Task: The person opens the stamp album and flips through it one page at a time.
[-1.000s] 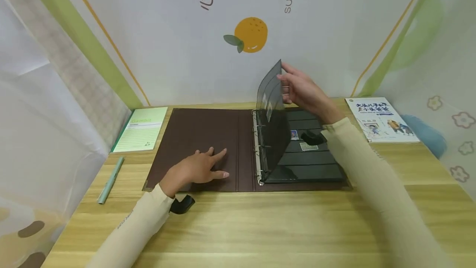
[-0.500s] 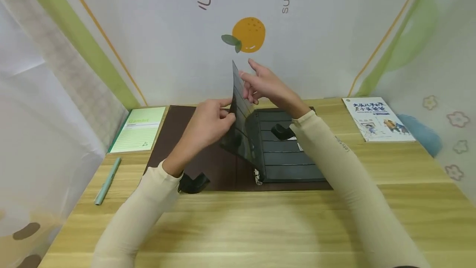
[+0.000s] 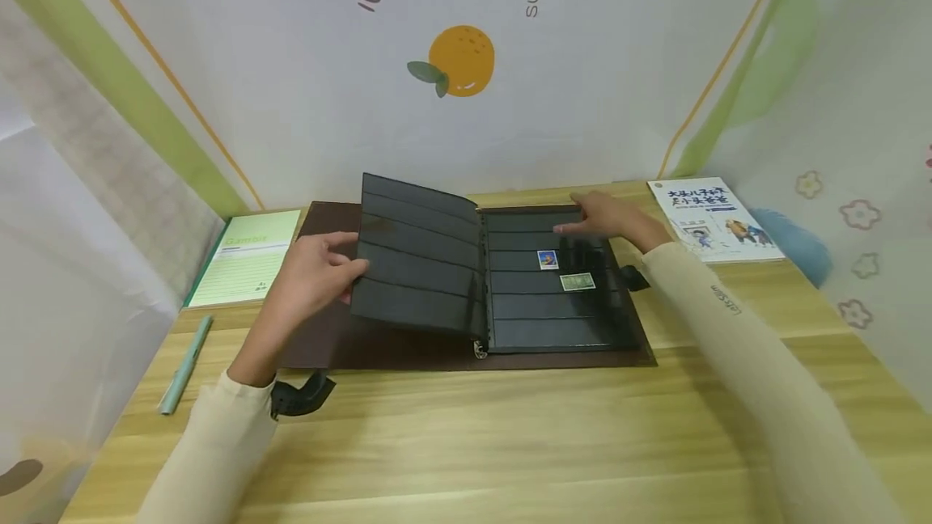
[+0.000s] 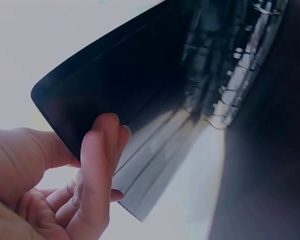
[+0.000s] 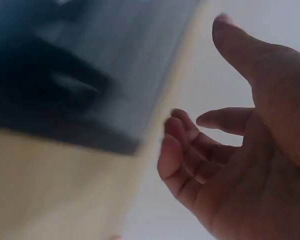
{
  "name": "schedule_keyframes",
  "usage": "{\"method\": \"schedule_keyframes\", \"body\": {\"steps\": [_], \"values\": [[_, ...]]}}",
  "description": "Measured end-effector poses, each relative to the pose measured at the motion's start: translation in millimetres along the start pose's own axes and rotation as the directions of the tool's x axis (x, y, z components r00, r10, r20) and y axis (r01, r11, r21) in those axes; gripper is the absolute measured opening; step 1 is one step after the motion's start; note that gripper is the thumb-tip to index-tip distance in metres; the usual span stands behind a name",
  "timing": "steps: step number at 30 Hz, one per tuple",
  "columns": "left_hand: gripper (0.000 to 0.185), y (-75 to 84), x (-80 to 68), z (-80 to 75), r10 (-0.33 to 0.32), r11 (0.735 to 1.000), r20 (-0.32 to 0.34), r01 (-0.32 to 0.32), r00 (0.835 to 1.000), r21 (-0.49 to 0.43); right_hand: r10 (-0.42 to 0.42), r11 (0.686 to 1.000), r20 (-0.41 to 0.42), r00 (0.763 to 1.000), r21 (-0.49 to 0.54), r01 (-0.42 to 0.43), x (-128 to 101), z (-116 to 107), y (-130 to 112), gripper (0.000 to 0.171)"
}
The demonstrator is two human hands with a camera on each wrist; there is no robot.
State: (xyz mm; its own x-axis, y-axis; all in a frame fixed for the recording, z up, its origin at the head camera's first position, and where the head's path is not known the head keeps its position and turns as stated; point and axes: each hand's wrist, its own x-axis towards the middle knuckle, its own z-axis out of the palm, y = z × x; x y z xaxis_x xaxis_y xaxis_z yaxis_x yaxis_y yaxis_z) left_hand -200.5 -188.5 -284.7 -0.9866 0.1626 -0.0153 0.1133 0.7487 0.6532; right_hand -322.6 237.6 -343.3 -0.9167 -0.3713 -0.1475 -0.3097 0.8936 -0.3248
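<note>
A brown ring-bound stamp album lies open on the wooden table. My left hand pinches the outer edge of a raised black album page, thumb on one face and fingers on the other, as the left wrist view shows too. On the right, a flat black page carries a blue stamp and a green stamp in its strips. Over that page's upper right corner is my right hand, fingers loosely bent and holding nothing. Metal rings show along the spine.
To the left are a pale green notebook and a light green pen. A white booklet lies at the back right, beside a blue rounded object. A printed cloth hangs behind the table.
The page has swung over leftwards, passing from my right hand to my left. My right hand has let go and moved back right; the two stamps are now uncovered.
</note>
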Motion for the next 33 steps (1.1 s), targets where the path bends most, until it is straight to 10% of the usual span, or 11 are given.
{"method": "schedule_keyframes", "body": {"steps": [15, 27, 33], "values": [[0.054, -62.6, 6.3, -1.3, -0.147, 0.967, 0.092, 0.163, 0.985, -0.198, 0.141, 0.989, 0.029, 0.99, 0.049, -0.142, -11.5, 33.4, 45.7, 0.099], [0.052, -96.2, 7.5, 25.9, -0.069, 0.992, 0.13, 0.055, 0.989, 0.111, 0.185, 0.976, 0.028, 0.982, 0.113, -0.187, -10.1, 34.2, 46.4, 0.111], [0.043, -89.6, -5.9, 47.8, 0.054, 0.897, -0.045, -0.028, 0.998, 0.442, 0.195, 0.972, 0.043, 0.98, 0.128, -0.199, -6.6, 39.1, 41.5, 0.106]]}}
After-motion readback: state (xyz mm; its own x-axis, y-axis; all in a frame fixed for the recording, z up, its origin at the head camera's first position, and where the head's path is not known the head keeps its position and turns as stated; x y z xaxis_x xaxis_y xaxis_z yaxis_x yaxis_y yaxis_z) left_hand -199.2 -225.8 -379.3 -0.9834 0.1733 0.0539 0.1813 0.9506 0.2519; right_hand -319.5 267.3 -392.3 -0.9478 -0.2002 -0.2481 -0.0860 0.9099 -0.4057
